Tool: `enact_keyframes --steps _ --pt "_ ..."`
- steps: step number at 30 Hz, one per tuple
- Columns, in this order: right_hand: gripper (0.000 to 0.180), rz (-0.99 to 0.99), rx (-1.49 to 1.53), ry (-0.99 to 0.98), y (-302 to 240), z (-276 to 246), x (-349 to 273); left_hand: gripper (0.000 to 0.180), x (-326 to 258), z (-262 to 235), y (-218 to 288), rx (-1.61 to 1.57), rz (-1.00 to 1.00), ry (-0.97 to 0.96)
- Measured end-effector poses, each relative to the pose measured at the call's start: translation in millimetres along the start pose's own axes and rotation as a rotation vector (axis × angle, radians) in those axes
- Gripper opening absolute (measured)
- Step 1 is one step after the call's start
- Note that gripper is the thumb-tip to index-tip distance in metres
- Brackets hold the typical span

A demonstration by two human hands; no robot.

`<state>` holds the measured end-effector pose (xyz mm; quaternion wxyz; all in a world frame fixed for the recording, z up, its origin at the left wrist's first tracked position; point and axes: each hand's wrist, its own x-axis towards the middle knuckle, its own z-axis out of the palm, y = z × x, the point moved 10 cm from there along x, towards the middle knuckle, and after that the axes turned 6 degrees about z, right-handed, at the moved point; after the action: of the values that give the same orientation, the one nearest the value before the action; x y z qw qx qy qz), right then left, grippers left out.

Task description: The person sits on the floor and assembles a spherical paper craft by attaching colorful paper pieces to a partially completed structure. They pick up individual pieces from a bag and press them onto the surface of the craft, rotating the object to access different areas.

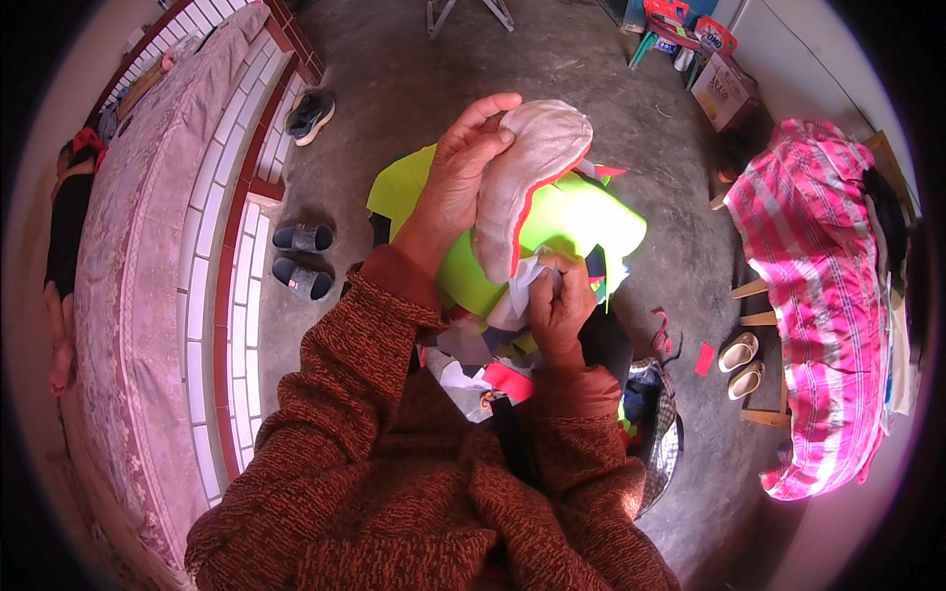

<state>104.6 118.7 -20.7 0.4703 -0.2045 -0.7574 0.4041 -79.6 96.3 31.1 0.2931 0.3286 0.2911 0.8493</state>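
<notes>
An insole (527, 167), pale pinkish cloth with a red edge along one side, stands upright in my left hand (458, 172). The thumb presses on its pale face, and the fingers are behind it. Lower down, the fingers of my right hand (564, 303) are closed in a pinch, with a white piece of cloth (514, 300) coming out beside them. The pinch hides whether anything smaller is in it. Below both hands, bright yellow-green fabric (463, 266) lies spread over my lap, with dark and red scraps around it.
A bed (148, 256) with a pink cover runs along the left, beside slippers (302, 279) and a dark shoe (310, 116). To the right are beige shoes (739, 366), wooden chair legs and a pink plaid cloth (813, 295). A checked bag (662, 433) sits by my right arm.
</notes>
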Motion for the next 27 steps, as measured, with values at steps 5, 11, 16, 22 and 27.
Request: enact_keyframes --steps 5,11,16,22,27 --pt "0.010 0.009 0.000 -0.005 3.9 0.8 -1.7 0.032 -0.1 -3.3 -0.8 -0.034 -0.010 0.016" --pt "0.009 0.013 0.028 0.003 4.4 0.1 -1.4 0.028 -0.6 -3.0 -1.5 -0.091 -0.023 0.044" --pt "0.009 0.002 0.009 0.002 3.8 0.6 -1.4 0.028 -0.3 -6.3 -1.6 -0.072 -0.013 0.061" --pt "0.008 -0.011 -0.013 0.009 2.0 -0.6 -1.5 0.031 -0.4 -5.7 2.1 -0.071 0.026 0.059" --pt "0.009 -0.010 -0.040 0.007 3.0 -1.2 -2.7 0.045 -1.0 0.0 3.1 -0.071 0.024 0.028"
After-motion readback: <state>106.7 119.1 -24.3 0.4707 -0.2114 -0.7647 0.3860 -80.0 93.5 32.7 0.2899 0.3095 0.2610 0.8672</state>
